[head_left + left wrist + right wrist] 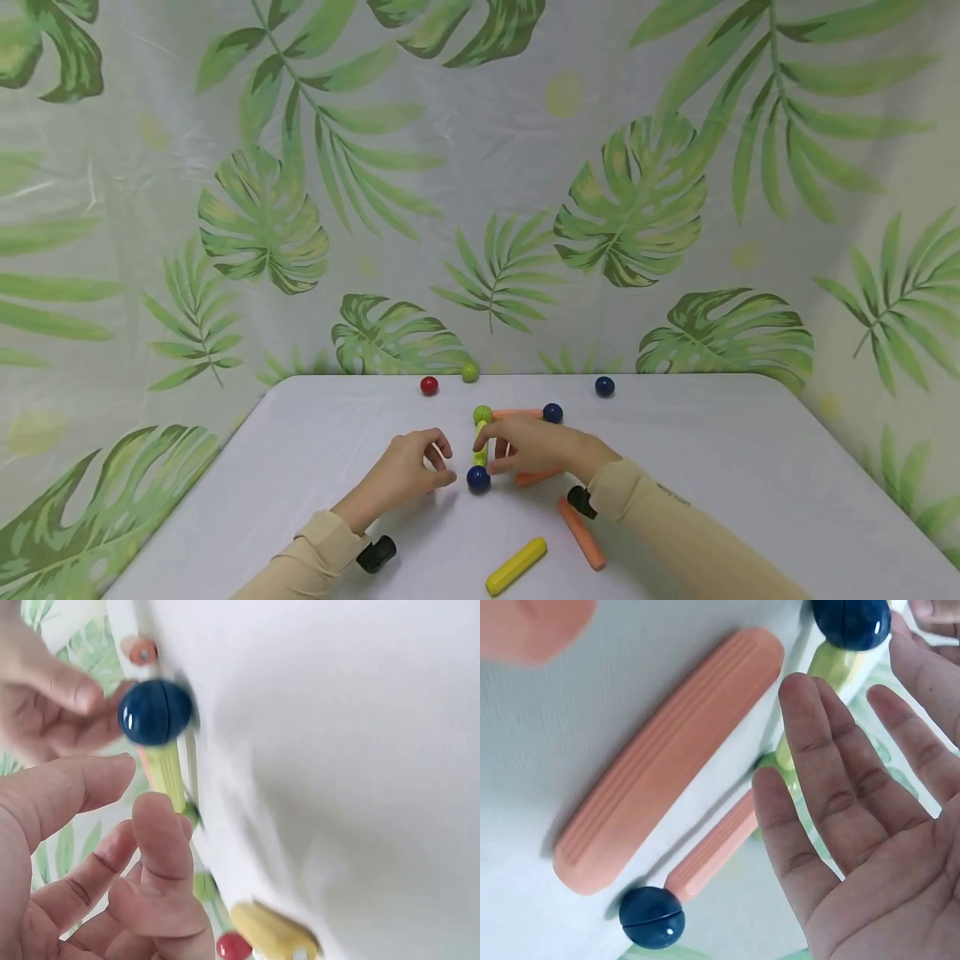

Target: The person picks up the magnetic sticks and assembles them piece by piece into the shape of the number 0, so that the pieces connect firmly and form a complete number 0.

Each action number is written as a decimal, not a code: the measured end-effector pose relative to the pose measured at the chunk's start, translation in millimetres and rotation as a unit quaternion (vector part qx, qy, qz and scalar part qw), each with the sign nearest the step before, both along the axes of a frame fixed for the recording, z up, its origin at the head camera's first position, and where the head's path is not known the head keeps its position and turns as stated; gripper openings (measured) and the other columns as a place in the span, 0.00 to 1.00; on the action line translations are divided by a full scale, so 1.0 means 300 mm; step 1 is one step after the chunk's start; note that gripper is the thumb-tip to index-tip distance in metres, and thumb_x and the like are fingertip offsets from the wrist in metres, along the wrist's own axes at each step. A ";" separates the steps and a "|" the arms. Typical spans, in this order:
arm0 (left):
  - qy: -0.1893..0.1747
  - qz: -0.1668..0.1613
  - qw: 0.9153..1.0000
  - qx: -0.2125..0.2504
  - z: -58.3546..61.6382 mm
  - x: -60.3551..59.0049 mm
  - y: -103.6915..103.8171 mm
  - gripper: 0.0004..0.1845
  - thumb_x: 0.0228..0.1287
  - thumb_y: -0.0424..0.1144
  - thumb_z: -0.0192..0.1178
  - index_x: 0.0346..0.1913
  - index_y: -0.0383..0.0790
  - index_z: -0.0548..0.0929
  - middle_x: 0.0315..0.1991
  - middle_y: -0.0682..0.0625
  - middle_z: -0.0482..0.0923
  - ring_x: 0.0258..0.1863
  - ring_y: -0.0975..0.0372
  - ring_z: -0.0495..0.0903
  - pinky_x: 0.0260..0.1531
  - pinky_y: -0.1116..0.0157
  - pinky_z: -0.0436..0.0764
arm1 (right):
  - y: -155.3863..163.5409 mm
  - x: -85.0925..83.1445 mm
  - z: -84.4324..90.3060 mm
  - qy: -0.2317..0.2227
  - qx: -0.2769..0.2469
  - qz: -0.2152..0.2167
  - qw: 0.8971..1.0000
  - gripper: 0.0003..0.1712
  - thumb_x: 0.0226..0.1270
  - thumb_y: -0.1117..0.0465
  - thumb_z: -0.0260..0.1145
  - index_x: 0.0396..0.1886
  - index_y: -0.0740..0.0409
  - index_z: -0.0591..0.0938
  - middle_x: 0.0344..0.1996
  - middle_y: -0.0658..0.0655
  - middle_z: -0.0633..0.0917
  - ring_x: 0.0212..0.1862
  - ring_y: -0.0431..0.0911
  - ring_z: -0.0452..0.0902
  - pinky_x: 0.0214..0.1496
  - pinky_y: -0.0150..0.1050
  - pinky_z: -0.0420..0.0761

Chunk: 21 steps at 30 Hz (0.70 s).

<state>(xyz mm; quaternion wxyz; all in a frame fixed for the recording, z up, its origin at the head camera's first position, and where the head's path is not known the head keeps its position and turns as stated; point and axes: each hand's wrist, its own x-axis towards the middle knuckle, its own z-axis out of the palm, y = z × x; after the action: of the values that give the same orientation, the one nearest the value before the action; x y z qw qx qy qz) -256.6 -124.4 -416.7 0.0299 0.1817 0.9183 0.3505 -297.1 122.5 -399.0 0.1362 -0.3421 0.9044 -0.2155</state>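
Observation:
An L-shaped chain of magnetic balls and rods lies mid-table. It runs from a near blue ball along a yellow-green rod to a green ball, then along a salmon rod to another blue ball. My left hand is just left of the near ball, its fingers loosely bent and holding nothing. Over the yellow-green rod, my right hand hides part of it; its fingers look extended and hold nothing in the right wrist view. Beneath that hand, a loose salmon rod lies inside the L.
Closer to me lie another salmon rod and a yellow rod. Along the back edge are a red ball, a green ball and a dark blue ball. A yellow piece appears low in the left wrist view.

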 end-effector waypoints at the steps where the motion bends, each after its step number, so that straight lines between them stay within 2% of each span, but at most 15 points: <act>1: 0.004 0.006 1.000 -0.004 0.005 -0.001 -0.009 0.13 0.61 0.34 0.77 0.43 0.38 0.83 0.30 0.53 0.83 0.21 0.64 0.80 0.25 0.67 0.78 | -0.002 0.006 0.000 -0.001 0.001 0.000 1.000 0.16 0.75 0.55 0.74 0.60 0.46 0.86 0.38 0.45 0.87 0.39 0.37 0.81 0.47 0.35 0.82; 7: 0.040 0.051 0.997 -0.036 0.025 -0.006 -0.060 0.12 0.60 0.35 0.78 0.42 0.41 0.85 0.31 0.53 0.84 0.29 0.63 0.78 0.31 0.65 0.77 | -0.010 0.032 -0.004 -0.021 -0.002 -0.002 1.000 0.16 0.75 0.55 0.74 0.59 0.45 0.86 0.38 0.45 0.87 0.36 0.38 0.81 0.39 0.33 0.82; 11: 0.054 0.077 0.994 -0.058 0.036 -0.016 -0.090 0.12 0.59 0.35 0.79 0.43 0.43 0.86 0.31 0.53 0.84 0.30 0.62 0.77 0.32 0.64 0.76 | -0.013 0.038 -0.010 -0.029 -0.003 -0.001 1.000 0.15 0.75 0.55 0.74 0.58 0.46 0.86 0.38 0.46 0.87 0.35 0.39 0.81 0.37 0.32 0.81; 16: 0.046 0.103 0.989 -0.092 0.033 -0.039 -0.126 0.13 0.61 0.37 0.78 0.46 0.43 0.87 0.34 0.51 0.82 0.32 0.59 0.76 0.33 0.62 0.76 | -0.017 0.037 -0.022 -0.011 0.010 0.004 1.000 0.15 0.74 0.55 0.74 0.57 0.44 0.86 0.36 0.44 0.87 0.36 0.36 0.80 0.40 0.32 0.81; 21: 0.028 0.116 0.987 -0.106 0.020 -0.063 -0.154 0.15 0.61 0.39 0.78 0.48 0.41 0.88 0.35 0.50 0.82 0.33 0.58 0.77 0.34 0.61 0.77 | -0.026 0.036 -0.025 -0.006 0.012 0.007 1.000 0.14 0.75 0.55 0.74 0.57 0.44 0.87 0.36 0.44 0.86 0.36 0.36 0.79 0.40 0.31 0.80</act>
<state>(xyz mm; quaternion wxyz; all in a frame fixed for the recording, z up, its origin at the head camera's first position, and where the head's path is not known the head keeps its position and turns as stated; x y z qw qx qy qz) -275.5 -170.5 -410.7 -0.0174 0.0794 0.9657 0.2468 -286.3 114.8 -406.4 0.1472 -0.3459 0.9036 -0.2052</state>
